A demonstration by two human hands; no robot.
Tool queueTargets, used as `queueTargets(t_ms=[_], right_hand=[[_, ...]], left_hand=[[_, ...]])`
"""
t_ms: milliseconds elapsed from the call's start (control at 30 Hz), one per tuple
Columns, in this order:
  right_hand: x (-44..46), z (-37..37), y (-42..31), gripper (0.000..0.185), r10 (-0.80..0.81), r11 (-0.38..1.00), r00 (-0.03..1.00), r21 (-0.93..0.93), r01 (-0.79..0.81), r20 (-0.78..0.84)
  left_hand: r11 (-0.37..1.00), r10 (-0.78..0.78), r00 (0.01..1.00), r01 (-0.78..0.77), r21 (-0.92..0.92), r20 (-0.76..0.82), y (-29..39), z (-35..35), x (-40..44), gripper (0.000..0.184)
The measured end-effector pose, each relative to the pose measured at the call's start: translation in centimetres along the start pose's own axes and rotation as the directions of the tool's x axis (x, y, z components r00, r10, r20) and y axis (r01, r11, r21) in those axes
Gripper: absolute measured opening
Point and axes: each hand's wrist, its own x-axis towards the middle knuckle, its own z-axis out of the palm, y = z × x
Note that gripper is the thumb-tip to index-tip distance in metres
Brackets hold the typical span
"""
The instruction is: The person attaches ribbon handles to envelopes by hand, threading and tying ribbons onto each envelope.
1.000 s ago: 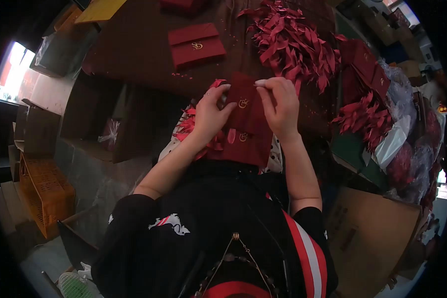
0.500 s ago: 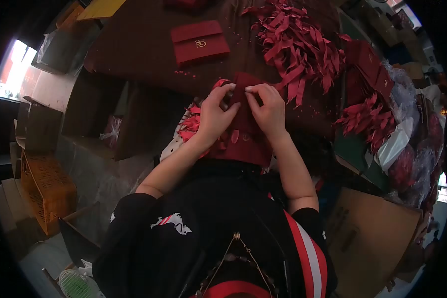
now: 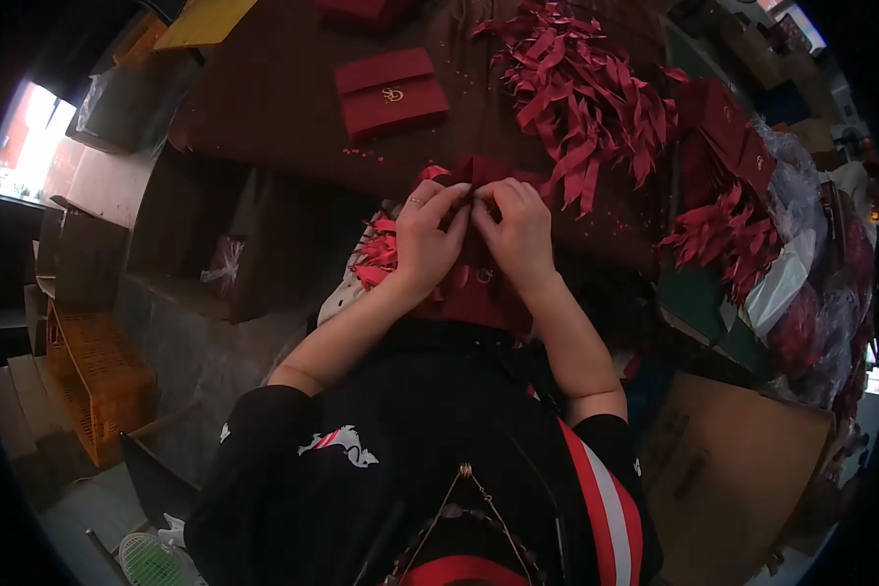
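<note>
Both hands meet at the upper part of a dark red pouch (image 3: 477, 168) above my lap. My left hand (image 3: 430, 232) is closed, thumb and fingers pinched at the pouch's edge. Close beside it, my right hand (image 3: 518, 230) pinches at the same spot, fingertips nearly touching the left ones. Whatever lies between the fingertips is too small to make out. Under the hands rests another red pouch (image 3: 479, 298) with a gold emblem. Red ribbons (image 3: 376, 249) lie on my lap left of the left hand.
A closed red pouch (image 3: 391, 95) with a gold emblem lies on the brown-covered table (image 3: 264, 88). A heap of red ribbons (image 3: 596, 107) is at the back right, more ribboned pouches (image 3: 723, 234) right. An orange crate (image 3: 98, 381) stands left, a cardboard box (image 3: 732, 459) right.
My right hand has moved left toward my left hand, and the fingertips have come together over the upper pouch. The pouch's emblem seen between the hands earlier is now hidden.
</note>
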Motion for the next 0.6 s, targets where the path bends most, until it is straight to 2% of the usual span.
queueTargets(t_ms=[133, 200, 300, 400, 600], right_hand=[[0.05, 0.14, 0.8, 0.013, 0.002, 0.999, 1.0, -0.037, -0.002, 0.002], [0.03, 0.0, 0.65, 0.012, 0.004, 1.0, 1.0, -0.016, -0.004, 0.006], [0.04, -0.21, 0.33, 0.012, 0.012, 1.0, 1.0, 0.01, -0.012, 0.006], [0.05, 0.13, 0.54, 0.012, 0.027, 0.999, 0.999, 0.028, -0.026, -0.019], [-0.39, 0.31, 0.64, 0.012, 0.061, 0.996, 0.997, 0.071, -0.058, -0.039]], left_hand=[[1.0, 0.026, 1.0, -0.026, -0.017, 0.0, 0.36, 0.04, -0.2, 0.031], [0.98, -0.149, 0.988, 0.154, -0.128, 0.051, 0.67, -0.13, 0.02, 0.034], [0.976, -0.166, 0.981, 0.178, -0.122, 0.102, 0.59, -0.38, 0.16, 0.036], [0.992, -0.094, 0.989, 0.103, -0.076, 0.112, 0.6, -0.47, 0.28, 0.038], [0.998, -0.049, 0.992, 0.053, -0.031, 0.118, 0.39, -0.23, -0.15, 0.039]])
